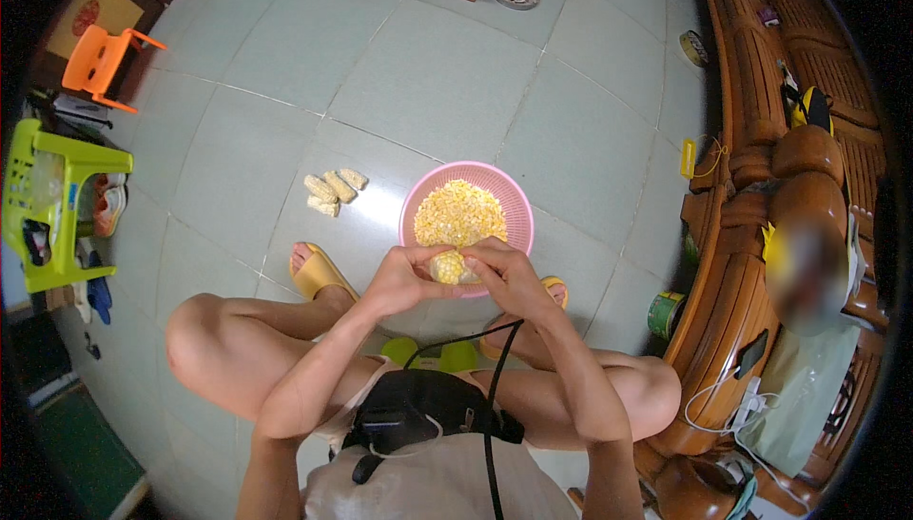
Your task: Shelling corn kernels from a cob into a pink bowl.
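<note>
Between my hands is a partly kernelled corn cob, held above the near rim of a pink plastic basket. My left hand grips its left side, fingers curled beneath and thumb on top. From the right, my right hand presses thumb and fingers against the cob. Loose yellow and pale corn kernels fill the bottom of the basket. Several stripped corn cobs lie in a small pile on the floor, left of the basket. The hands hide part of the cob and the basket's near side.
Yellow slippers are on my feet, either side of the basket. A black cable hangs by my right forearm. At the left stand a green plastic stool and an orange chair. A carved wooden bench runs along the right.
</note>
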